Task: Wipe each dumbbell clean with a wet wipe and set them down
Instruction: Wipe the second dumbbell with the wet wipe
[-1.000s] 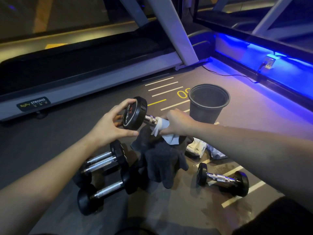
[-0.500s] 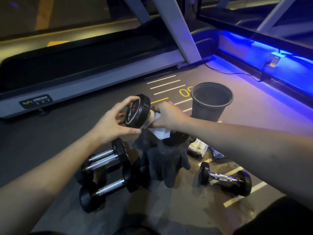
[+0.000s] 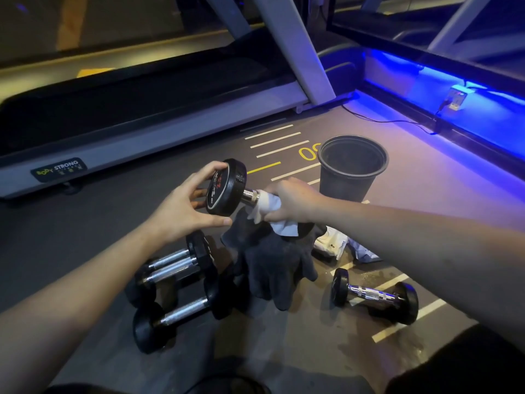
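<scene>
Black-ended dumbbells (image 3: 173,288) lie piled on the floor at 8 o'clock. Above them the left hand (image 3: 181,207) grips one end of a raised dumbbell (image 3: 227,187); the right hand (image 3: 295,200) wraps a wipe (image 3: 268,204) around its chrome handle. Another dumbbell (image 3: 375,295) lies at 4 o'clock, a bin (image 3: 352,169) at 1 o'clock.

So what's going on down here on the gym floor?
A person is cleaning dumbbells. The left hand holds one dumbbell by its end, while the right hand wraps a white wipe around its handle. Three more dumbbells lie on the floor, along with a dark cloth and a black bucket.
</scene>
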Demonstrator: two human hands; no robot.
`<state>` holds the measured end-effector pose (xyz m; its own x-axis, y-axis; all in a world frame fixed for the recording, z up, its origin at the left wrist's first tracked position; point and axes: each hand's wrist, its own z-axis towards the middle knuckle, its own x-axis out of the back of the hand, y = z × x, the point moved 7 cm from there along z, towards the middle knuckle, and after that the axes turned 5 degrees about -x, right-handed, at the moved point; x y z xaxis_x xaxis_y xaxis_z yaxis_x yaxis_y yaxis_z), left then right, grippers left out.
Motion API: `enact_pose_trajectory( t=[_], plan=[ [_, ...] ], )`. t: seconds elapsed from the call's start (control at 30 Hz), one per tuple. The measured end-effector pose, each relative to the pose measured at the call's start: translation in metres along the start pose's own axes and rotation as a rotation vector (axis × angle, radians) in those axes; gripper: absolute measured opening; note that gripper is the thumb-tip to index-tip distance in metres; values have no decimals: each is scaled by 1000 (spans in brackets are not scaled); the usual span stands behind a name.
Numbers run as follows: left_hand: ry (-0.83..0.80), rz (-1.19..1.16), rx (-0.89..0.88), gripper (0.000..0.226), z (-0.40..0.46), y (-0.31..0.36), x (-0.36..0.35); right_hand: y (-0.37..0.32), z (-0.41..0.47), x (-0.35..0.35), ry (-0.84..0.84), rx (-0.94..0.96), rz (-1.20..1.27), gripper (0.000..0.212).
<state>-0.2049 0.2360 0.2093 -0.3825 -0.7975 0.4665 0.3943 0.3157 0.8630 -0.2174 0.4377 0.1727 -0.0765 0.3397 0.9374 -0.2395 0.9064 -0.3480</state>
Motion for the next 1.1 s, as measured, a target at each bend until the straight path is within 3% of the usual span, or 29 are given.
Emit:
enact_pose_trajectory(
  t=[0.13, 0.37, 0.47, 0.53, 0.67, 0.73, 0.8, 0.9, 1.1],
  plan=[
    [0, 7, 6, 96, 2, -4, 1, 11, -1, 1, -60, 32, -105, 24],
    [-39, 25, -26, 97, 0, 3, 0, 27, 5, -3, -417, -85, 65, 31],
    [-44, 46, -36, 99, -1, 7, -1, 26, 2, -1, -486, -97, 58, 32],
    [-33, 52, -29, 98, -2, 6, -1, 23, 0, 1, -418, -80, 30, 31],
    [3, 23, 14, 97, -3, -1, 2, 13, -13, -2, -14, -64, -262, 26],
    [12, -1, 26, 96, -3, -4, 2, 8, -25, -7, 174, -96, -303, 31],
    [16, -8, 25, 96, -4, -5, 2, 7, -30, -11, 258, -86, -295, 32],
    [18, -3, 18, 96, -5, -4, 2, 11, -18, -8, 141, -52, -252, 26],
    [-2, 21, -5, 96, -4, -1, 1, 20, 7, -2, -303, -42, -30, 30]
  ],
)
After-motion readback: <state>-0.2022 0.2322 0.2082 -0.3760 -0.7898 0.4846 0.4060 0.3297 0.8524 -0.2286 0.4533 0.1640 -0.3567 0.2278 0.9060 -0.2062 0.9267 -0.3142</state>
